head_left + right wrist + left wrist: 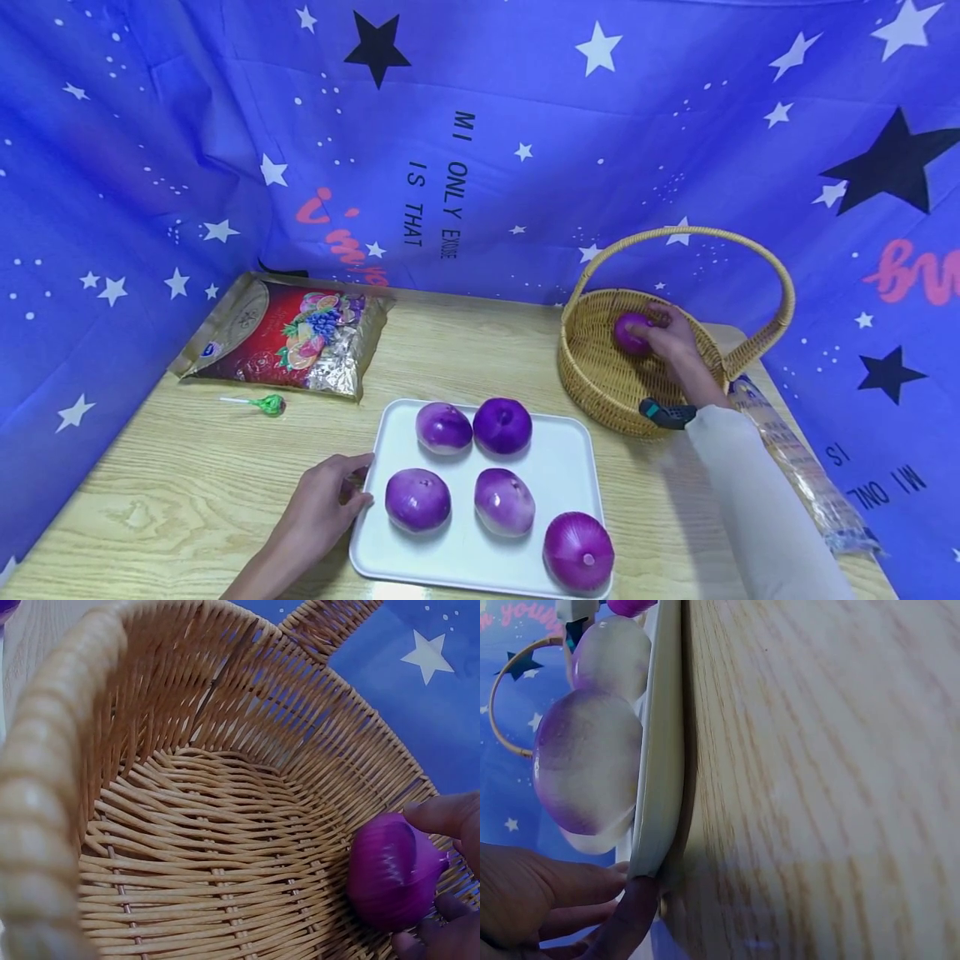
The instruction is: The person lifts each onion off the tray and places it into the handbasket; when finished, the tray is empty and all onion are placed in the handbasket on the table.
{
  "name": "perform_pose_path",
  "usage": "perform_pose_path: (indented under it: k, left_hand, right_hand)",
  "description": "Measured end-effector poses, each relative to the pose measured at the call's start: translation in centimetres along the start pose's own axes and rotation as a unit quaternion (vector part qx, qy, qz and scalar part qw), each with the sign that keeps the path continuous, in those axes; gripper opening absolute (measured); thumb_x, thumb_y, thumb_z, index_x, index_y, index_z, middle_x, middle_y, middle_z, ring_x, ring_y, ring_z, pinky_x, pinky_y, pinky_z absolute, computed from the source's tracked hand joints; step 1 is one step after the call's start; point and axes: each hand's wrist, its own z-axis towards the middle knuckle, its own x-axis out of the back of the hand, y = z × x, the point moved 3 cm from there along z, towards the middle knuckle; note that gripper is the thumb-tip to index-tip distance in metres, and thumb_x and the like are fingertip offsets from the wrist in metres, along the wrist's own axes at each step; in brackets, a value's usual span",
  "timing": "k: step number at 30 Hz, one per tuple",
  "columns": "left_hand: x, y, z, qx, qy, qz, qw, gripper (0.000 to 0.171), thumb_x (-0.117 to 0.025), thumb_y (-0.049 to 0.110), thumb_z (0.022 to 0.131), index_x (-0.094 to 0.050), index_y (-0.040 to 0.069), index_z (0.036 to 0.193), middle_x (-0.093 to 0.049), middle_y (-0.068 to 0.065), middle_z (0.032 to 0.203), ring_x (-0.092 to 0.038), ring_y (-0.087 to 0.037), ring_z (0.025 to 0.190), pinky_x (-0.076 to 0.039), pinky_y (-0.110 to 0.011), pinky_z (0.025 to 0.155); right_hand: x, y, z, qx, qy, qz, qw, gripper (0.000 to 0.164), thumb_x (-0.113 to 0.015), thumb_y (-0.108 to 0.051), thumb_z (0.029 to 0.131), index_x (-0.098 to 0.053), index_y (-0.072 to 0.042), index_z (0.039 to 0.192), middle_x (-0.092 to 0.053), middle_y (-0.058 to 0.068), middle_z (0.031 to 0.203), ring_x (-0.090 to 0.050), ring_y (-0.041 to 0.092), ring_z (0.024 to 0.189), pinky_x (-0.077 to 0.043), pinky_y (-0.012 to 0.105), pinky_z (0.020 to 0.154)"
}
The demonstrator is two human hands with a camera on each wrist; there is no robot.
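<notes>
My right hand (669, 337) is inside the wicker basket (592, 392), its fingers and thumb around a purple onion (632, 333). In the right wrist view that onion (394, 871) sits low against the basket's woven wall. My left hand (318, 507) grips the left edge of a white tray (480, 575), and the left wrist view shows thumb and finger pinching the tray rim (660, 787). Several purple onions lie on the tray, among them a darker one (502, 426) at the back and a deep magenta one (578, 552) at the near right corner.
A red and gold candy bag (285, 333) lies at the back left, with a green lollipop (270, 405) before it. The basket's tall handle (693, 232) arches over its opening. A clear plastic package (798, 467) lies along the right side, near the blue star-printed cloth (517, 108).
</notes>
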Motion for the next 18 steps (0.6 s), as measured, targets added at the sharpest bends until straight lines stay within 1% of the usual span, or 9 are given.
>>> perform_pose_path:
  k: [2,4,6,7,8,11,13,15,18]
  left_hand:
    - [0.0,0.0,0.0,-0.002,0.002,0.002,1.0000,0.049,-0.073,-0.001,0.063,-0.059,0.003,0.110,-0.058,0.000,0.085,-0.050,-0.003,0.065,-0.045,-0.019,0.059]
    - [0.0,0.0,-0.1,-0.002,0.005,0.001,1.0000,0.049,-0.073,-0.001,0.063,-0.059,0.003,0.110,-0.059,-0.001,0.085,-0.050,-0.003,0.064,-0.045,-0.019,0.059]
    - [0.0,0.0,-0.1,-0.003,0.008,-0.002,1.0000,0.049,-0.073,-0.001,0.063,-0.060,0.003,0.109,-0.059,-0.001,0.085,-0.050,-0.003,0.064,-0.045,-0.019,0.059]
    - [0.0,0.0,-0.1,-0.003,0.008,-0.003,1.0000,0.049,-0.073,-0.002,0.063,-0.060,0.003,0.109,-0.059,-0.001,0.085,-0.050,-0.003,0.064,-0.046,-0.019,0.059]
    - [0.0,0.0,-0.1,-0.005,0.009,-0.004,0.9999,0.049,-0.073,-0.002,0.063,-0.060,0.003,0.109,-0.059,-0.001,0.085,-0.050,-0.003,0.064,-0.046,-0.020,0.059]
    - [0.0,0.0,-0.1,-0.004,0.009,-0.006,0.9999,0.049,-0.073,-0.002,0.063,-0.060,0.003,0.109,-0.059,-0.001,0.085,-0.050,-0.003,0.064,-0.046,-0.020,0.059]
    - [0.0,0.0,-0.1,-0.002,0.008,-0.005,1.0000,0.049,-0.073,-0.001,0.063,-0.060,0.004,0.110,-0.059,-0.001,0.086,-0.050,-0.003,0.064,-0.045,-0.020,0.059]
    - [0.0,0.1,-0.1,-0.001,0.007,-0.003,1.0000,0.049,-0.073,-0.001,0.063,-0.060,0.004,0.110,-0.059,-0.001,0.086,-0.051,-0.003,0.064,-0.045,-0.020,0.060]
    - [0.0,0.1,-0.1,-0.005,0.006,0.002,1.0000,0.048,-0.073,-0.001,0.063,-0.060,0.004,0.109,-0.059,-0.002,0.086,-0.051,-0.003,0.065,-0.045,-0.020,0.060]
  right_hand:
    - [0.1,-0.4,-0.2,-0.006,0.005,-0.003,1.000,0.079,-0.072,-0.039,0.068,-0.034,-0.017,0.133,-0.039,0.014,0.121,-0.043,0.025,0.105,-0.046,0.034,0.079]
    - [0.1,-1.2,-0.7,-0.009,0.007,-0.004,1.000,0.079,-0.072,-0.035,0.069,-0.033,-0.013,0.134,-0.037,0.018,0.125,-0.040,0.029,0.110,-0.041,0.040,0.087]
    - [0.2,-0.6,-0.1,-0.020,0.013,-0.013,1.000,0.079,-0.073,-0.038,0.067,-0.035,-0.017,0.133,-0.038,0.012,0.124,-0.040,0.025,0.109,-0.042,0.040,0.085]
    - [0.3,-0.4,0.1,-0.022,0.013,-0.013,1.000,0.078,-0.073,-0.036,0.068,-0.035,-0.016,0.133,-0.037,0.013,0.126,-0.039,0.026,0.111,-0.042,0.041,0.084]
    - [0.4,0.1,0.6,-0.023,0.015,-0.022,0.999,0.078,-0.073,-0.040,0.066,-0.036,-0.019,0.132,-0.038,0.011,0.125,-0.039,0.025,0.110,-0.045,0.040,0.076]
    - [0.6,0.9,1.5,-0.021,0.012,-0.027,0.999,0.077,-0.072,-0.041,0.067,-0.036,-0.021,0.132,-0.037,0.010,0.128,-0.038,0.026,0.112,-0.045,0.041,0.076]
    - [0.8,0.9,1.4,-0.019,0.014,-0.017,1.000,0.075,-0.072,-0.040,0.068,-0.037,-0.021,0.132,-0.035,0.010,0.130,-0.035,0.027,0.115,-0.045,0.039,0.079]
    - [1.1,0.5,0.8,-0.010,0.010,-0.008,1.000,0.076,-0.072,-0.037,0.069,-0.035,-0.019,0.133,-0.032,0.014,0.132,-0.032,0.031,0.118,-0.037,0.043,0.091]
    - [1.5,0.3,0.1,-0.009,0.020,-0.006,1.000,0.074,-0.072,-0.041,0.067,-0.038,-0.022,0.130,-0.032,0.012,0.132,-0.030,0.030,0.120,-0.035,0.045,0.092]
